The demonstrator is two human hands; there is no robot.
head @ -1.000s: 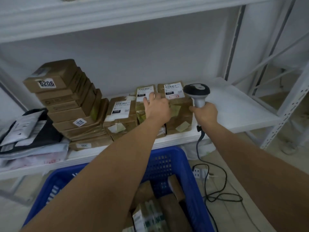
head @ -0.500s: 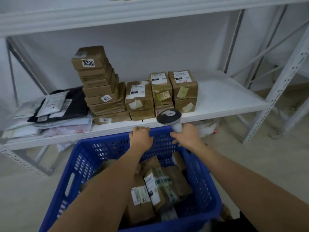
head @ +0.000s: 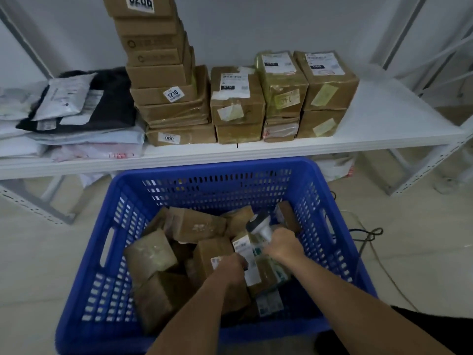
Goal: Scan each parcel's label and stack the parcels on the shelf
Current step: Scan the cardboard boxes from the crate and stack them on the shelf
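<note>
Head | left hand grips labelled parcel, long axis away | right hand grips scanner

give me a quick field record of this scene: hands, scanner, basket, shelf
left hand: down in the basket, on a brown parcel; grip unclear
right hand: grips the scanner by its handle
scanner: head up, over the parcels in the basket
blue basket: on the floor before the shelf, holds loose brown parcels
shelf: stacked brown boxes, tallest stack at left of them, marked 6206 on top
mailer bags: piled at the shelf's left end
</note>
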